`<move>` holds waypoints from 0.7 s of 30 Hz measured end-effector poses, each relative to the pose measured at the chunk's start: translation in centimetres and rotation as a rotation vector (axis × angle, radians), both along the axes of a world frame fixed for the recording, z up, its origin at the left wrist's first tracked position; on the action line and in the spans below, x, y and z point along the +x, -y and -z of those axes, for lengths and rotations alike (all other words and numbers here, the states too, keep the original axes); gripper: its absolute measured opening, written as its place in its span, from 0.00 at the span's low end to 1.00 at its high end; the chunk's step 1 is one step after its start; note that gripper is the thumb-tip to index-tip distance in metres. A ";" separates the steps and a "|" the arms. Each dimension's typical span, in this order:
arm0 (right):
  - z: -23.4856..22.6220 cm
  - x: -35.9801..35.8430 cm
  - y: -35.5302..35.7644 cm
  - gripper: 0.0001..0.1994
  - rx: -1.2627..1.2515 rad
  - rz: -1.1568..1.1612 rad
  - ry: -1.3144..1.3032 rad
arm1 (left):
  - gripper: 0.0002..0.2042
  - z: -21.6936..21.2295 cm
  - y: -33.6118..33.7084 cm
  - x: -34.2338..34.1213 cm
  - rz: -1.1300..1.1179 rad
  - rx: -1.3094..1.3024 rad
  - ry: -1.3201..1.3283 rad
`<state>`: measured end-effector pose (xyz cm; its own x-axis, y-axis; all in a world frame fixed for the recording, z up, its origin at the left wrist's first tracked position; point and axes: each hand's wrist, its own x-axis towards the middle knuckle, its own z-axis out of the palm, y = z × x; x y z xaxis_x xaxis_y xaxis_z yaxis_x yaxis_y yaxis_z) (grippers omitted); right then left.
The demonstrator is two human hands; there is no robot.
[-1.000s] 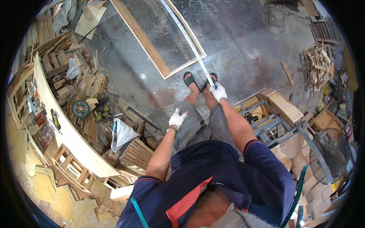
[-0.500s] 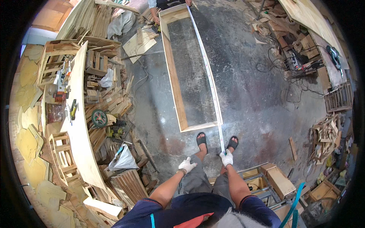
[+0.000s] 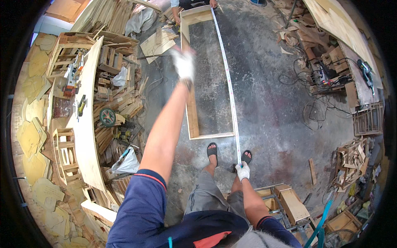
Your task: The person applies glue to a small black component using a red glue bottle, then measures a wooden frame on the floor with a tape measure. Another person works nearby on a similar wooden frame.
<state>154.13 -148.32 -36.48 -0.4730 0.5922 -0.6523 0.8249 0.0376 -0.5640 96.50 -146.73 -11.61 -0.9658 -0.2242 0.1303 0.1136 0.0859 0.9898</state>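
Note:
A long rectangular wooden frame (image 3: 213,135) lies on the floor ahead of my feet. The white blade of a tape measure (image 3: 231,91) is stretched along its right side and on past its near end. In a white glove, my right hand (image 3: 243,170) is closed around the near end of the tape measure, beside my right foot. My left hand (image 3: 183,67), also gloved, is raised with the arm stretched forward, in front of the frame's left side in view. Motion smears its fingers. At the far end, a co-worker's hand (image 3: 213,4) is by the tape's other end.
On the left stand a long pale board (image 3: 89,120) and piles of wood offcuts (image 3: 124,99). Cables (image 3: 316,111) and scrap wood lie to the right. A wooden box (image 3: 292,204) is close by my right arm. A loose wood strip (image 3: 312,171) lies on the floor.
My left hand has swung from beside my thigh up and forward. My right hand stays on the tape measure. The view has shifted slightly.

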 end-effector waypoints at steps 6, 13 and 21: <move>-0.1 -0.3 0.1 0.25 -0.030 -0.006 0.000 | 0.46 -11.2 -1.4 -6.3 0.219 -0.111 -0.389; -1.9 -1.3 0.4 0.31 -0.061 0.034 0.022 | 0.50 9.4 11.3 13.8 0.611 -0.990 0.185; 1.0 -2.4 -3.0 0.26 0.072 -0.103 -0.101 | 0.55 18.8 26.7 43.5 0.924 -1.288 1.349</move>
